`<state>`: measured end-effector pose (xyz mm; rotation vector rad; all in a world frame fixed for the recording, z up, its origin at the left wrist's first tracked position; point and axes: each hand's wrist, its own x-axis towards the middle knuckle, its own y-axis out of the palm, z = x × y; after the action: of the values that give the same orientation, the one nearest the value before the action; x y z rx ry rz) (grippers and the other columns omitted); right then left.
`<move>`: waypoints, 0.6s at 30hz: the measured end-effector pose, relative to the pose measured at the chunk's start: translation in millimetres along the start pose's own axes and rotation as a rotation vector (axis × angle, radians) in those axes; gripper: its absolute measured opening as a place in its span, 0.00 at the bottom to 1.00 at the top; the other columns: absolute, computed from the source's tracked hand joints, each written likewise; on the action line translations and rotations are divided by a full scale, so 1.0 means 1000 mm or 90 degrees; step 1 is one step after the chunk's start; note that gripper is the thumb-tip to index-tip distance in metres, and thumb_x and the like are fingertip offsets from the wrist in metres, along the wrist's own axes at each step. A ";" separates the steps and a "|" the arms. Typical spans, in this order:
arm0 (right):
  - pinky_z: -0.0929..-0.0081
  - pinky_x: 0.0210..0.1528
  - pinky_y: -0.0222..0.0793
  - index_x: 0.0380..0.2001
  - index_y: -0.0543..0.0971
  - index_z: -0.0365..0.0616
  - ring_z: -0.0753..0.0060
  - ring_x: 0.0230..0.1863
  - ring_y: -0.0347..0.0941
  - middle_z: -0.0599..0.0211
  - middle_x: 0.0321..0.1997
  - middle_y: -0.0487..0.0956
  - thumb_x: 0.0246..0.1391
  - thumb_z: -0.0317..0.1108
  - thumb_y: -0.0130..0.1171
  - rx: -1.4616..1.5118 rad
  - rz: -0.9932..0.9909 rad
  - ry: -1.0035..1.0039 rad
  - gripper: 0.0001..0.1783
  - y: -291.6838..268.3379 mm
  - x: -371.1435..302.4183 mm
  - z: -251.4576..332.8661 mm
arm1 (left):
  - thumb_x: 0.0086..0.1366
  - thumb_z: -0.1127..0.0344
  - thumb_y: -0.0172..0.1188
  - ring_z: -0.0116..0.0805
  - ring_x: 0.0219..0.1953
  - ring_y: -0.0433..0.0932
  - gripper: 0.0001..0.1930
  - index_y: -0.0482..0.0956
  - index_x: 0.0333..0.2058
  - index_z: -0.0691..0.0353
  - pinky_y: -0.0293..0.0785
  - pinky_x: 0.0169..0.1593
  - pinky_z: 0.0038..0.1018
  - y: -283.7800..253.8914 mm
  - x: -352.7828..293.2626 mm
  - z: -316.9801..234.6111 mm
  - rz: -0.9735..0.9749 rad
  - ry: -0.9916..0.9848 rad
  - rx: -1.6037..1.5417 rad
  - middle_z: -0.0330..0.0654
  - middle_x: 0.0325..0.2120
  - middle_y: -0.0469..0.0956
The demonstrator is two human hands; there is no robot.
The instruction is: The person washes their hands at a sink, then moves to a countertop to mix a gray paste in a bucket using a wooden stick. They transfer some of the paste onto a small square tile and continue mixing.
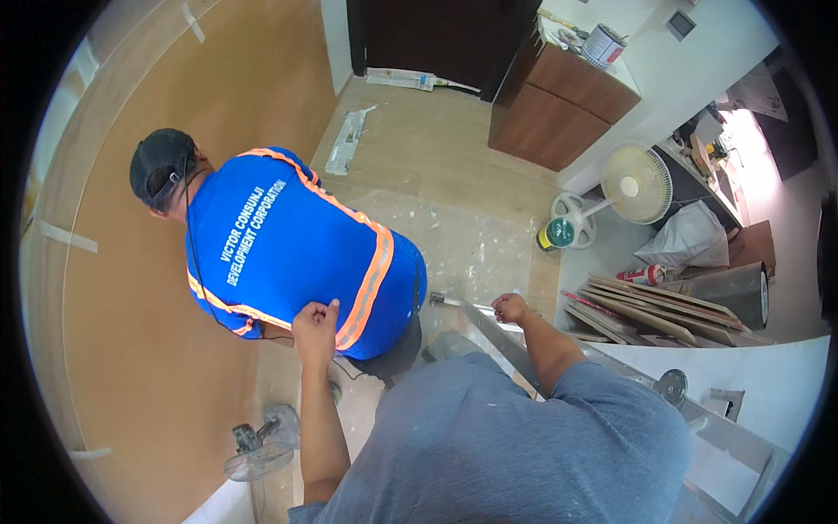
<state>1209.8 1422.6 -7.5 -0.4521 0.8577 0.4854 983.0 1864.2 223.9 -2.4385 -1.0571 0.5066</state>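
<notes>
My left hand [316, 328] is raised in front of the lower back of a co-worker's blue shirt [288, 236] with orange reflective bands. Its fingers are curled and pinched together; whether anything is between them does not show. I cannot tell if it touches the shirt. My right hand [511, 308] is closed too, above the grey metal ladder [499, 339]; whatever it may hold is hidden. The co-worker, in a black cap [161, 166], leans toward the brown wall panel [140, 332] on the left, with both hands out of sight.
A white stand fan [635, 185] and a green-lidded can [560, 233] stand at the right. Wood boards [655, 313] lie beside a white sack [691, 237]. A paint can [603, 45] tops the brown cabinet [559, 105]. Another fan [262, 444] is low at left.
</notes>
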 end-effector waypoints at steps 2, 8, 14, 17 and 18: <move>0.70 0.26 0.78 0.42 0.82 0.39 0.70 0.24 0.80 0.61 0.27 0.82 0.59 0.29 0.60 -0.039 -0.021 -0.018 0.09 -0.009 -0.003 0.010 | 0.65 0.61 0.70 0.21 0.17 0.62 0.19 0.78 0.21 0.68 0.56 0.22 0.29 0.002 0.003 0.003 -0.018 -0.004 0.006 0.35 0.12 0.69; 0.68 0.20 0.72 0.35 0.80 0.44 0.69 0.20 0.76 0.64 0.24 0.79 0.58 0.29 0.61 -0.031 -0.085 -0.003 0.03 -0.055 -0.013 0.013 | 0.66 0.56 0.69 0.26 0.15 0.64 0.21 0.84 0.20 0.69 0.59 0.23 0.34 0.003 0.006 0.000 -0.051 0.013 0.046 0.42 0.10 0.71; 0.69 0.24 0.75 0.40 0.82 0.41 0.68 0.22 0.77 0.61 0.29 0.81 0.64 0.33 0.56 -0.080 -0.068 0.054 0.09 -0.081 -0.012 0.030 | 0.66 0.53 0.69 0.29 0.15 0.65 0.23 0.86 0.20 0.68 0.61 0.25 0.35 0.002 0.011 -0.012 -0.040 -0.048 0.089 0.44 0.09 0.71; 0.68 0.26 0.77 0.41 0.82 0.42 0.68 0.25 0.79 0.61 0.31 0.81 0.65 0.33 0.53 -0.128 -0.044 0.055 0.11 -0.098 0.010 0.043 | 0.64 0.52 0.70 0.31 0.15 0.67 0.22 0.87 0.21 0.67 0.61 0.25 0.36 0.013 0.016 -0.012 -0.046 -0.057 0.066 0.47 0.10 0.72; 0.68 0.26 0.78 0.41 0.82 0.41 0.68 0.26 0.79 0.61 0.31 0.81 0.65 0.33 0.53 -0.156 -0.025 0.059 0.11 -0.101 0.020 0.053 | 0.64 0.52 0.70 0.31 0.15 0.67 0.23 0.87 0.21 0.67 0.61 0.25 0.36 0.013 0.017 -0.011 -0.051 -0.059 0.076 0.47 0.10 0.73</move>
<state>1310.5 1375.5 24.6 -0.7189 0.8814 0.5394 1007.2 1866.2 223.4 -2.2786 -1.1250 0.6423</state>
